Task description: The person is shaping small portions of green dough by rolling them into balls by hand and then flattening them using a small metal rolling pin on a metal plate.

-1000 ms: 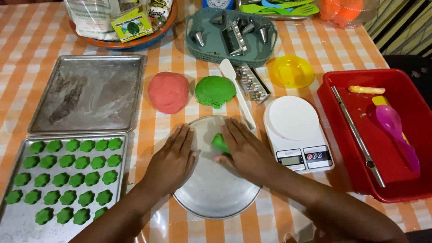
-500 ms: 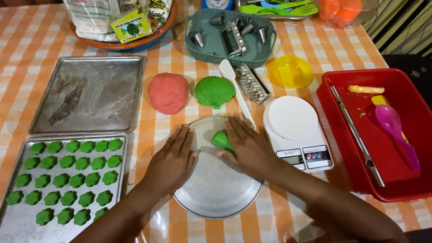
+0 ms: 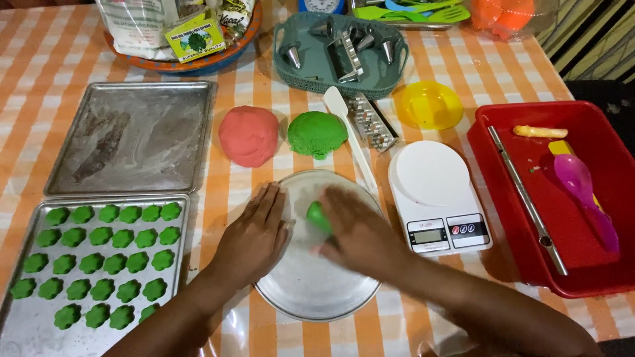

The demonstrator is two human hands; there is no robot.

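Green dough ball [image 3: 316,215] sits under the flat right hand [image 3: 360,231], fingers together; left hand [image 3: 254,238] rests flat on the round plate [image 3: 311,291].

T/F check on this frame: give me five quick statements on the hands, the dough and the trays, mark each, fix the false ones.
1. The right hand presses a small green dough piece on the round metal plate. True.
2. The left hand holds the white spatula. False: it lies flat on the plate's left edge; the spatula lies on the table, untouched.
3. The upper baking tray is full of green shapes. False: it holds none; the green shapes fill the lower tray.
4. A red dough ball sits beside a green dough ball above the plate. True.
5. The kitchen scale has dough on it. False: its platform is bare.
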